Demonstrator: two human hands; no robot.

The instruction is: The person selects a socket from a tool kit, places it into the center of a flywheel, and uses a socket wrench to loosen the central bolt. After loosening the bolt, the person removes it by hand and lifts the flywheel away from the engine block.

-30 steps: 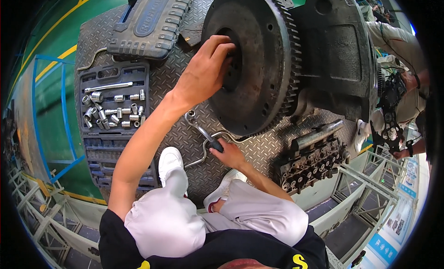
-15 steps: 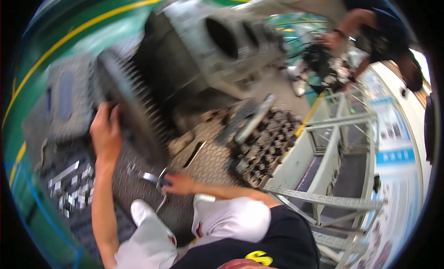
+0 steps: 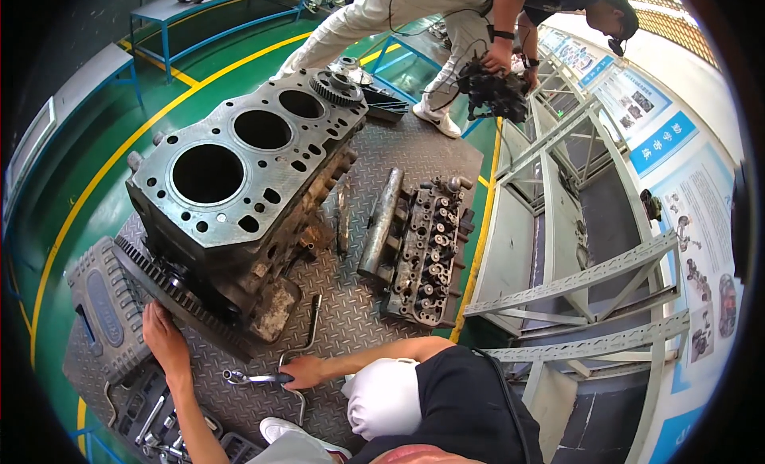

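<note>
My left hand is at the lower left rim of a toothed flywheel, its fingers curled against the edge and partly hidden. The flywheel sits on the near end of a large engine block with three wide cylinder bores on top. My right hand is closed round the handle of a ratchet wrench, whose round head points left, low over the plate. Beside that hand a bent speed brace lies on the patterned metal plate, passing partly beneath the wrench.
A cylinder head and a long metal cover lie right of the block. A grey tool case and a tray of sockets are at left. Metal racks stand at right. Beyond, another person holds a dark part.
The view has turned and steadied, so the block top shows clearly. My left hand is now lower on the flywheel rim. The ratchet wrench stays in my right hand.
</note>
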